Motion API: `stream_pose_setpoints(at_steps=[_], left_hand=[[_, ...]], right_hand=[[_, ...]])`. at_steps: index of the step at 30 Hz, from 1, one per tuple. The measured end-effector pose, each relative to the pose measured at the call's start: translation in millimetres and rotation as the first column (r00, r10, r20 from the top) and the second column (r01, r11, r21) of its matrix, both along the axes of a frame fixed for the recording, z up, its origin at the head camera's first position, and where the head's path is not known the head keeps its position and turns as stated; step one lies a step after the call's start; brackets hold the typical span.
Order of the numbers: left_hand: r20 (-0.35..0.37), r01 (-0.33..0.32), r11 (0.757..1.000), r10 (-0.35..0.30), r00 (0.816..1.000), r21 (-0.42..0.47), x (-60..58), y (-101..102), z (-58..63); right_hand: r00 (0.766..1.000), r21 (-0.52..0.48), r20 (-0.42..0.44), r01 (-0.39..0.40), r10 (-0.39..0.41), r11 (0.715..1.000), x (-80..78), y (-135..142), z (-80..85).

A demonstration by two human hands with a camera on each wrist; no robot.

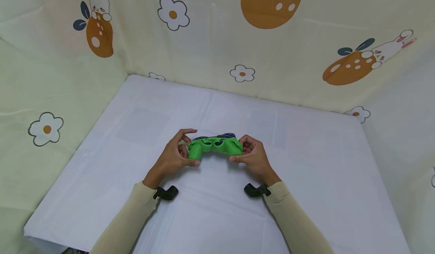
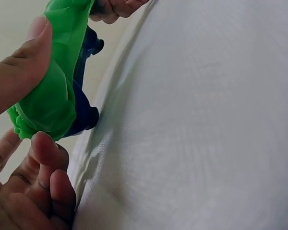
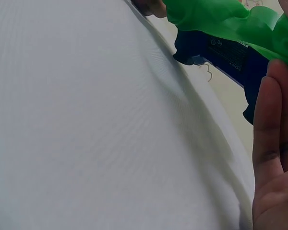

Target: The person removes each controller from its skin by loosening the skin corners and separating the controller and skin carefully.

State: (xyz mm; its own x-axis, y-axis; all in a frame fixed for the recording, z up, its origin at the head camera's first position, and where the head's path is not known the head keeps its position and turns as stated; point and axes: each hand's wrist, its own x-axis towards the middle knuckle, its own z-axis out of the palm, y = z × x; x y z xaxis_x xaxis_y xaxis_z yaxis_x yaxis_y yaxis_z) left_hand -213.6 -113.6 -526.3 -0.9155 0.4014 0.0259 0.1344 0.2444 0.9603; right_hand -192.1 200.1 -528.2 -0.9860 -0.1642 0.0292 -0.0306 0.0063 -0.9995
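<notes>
A dark blue game controller (image 1: 228,135) sits between the two hands, wrapped over its handles by a bright green rubbery cover (image 1: 195,151). My left hand (image 1: 171,154) pinches the left handle, its thumb on the near side and its index finger stretched out above. On the other handle, my right hand (image 1: 255,157) grips with thumb and curled fingers. The left wrist view shows the cover's loose ruffled edge (image 2: 24,127) by the fingertips. The controller's bare blue underside (image 3: 230,55), with small print, shows in the right wrist view.
A white cloth covers the table (image 1: 210,216) under the hands. Behind it hangs a cream curtain (image 1: 204,50) printed with flowers and rabbits; more cloth hangs at both sides. A black band piece (image 1: 168,193) is on the left wrist, another (image 1: 255,190) on the right.
</notes>
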Motion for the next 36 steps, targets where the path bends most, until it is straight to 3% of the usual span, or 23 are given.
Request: stream_pose_setpoints(at_steps=[9, 17, 23, 31, 36], left_hand=[[0.001, -0.01, 1.0, 0.01, 1.0, -0.004, 1.3, 0.7, 2.6], [-0.017, 0.004, 1.0, -0.004, 1.0, -0.017, 1.6, 2.5, 0.9], [-0.023, 0.004, 1.0, -0.005, 1.0, -0.029, 1.5, 2.4, -0.2], [-0.012, 0.016, 1.0, -0.016, 1.0, -0.02, 0.2, 0.7, -0.6], [-0.005, 0.014, 1.0, -0.014, 1.0, -0.016, 0.4, -0.2, 1.6]], right_hand=[[0.999, -0.028, 0.039, 0.032, -0.031, 0.999, 0.5, -1.2, -2.1], [0.996, -0.062, 0.067, -0.052, 0.056, 0.997, -0.6, 0.4, 4.3], [0.995, -0.105, 0.1, -0.012, 0.023, 0.994, -2.8, -3.1, 6.1], [0.996, -0.28, 0.083, 0.011, 0.013, 0.96, -2.2, -10.6, 4.6], [0.994, -0.335, 0.113, 0.047, -0.009, 0.941, -1.5, -14.4, 6.4]])
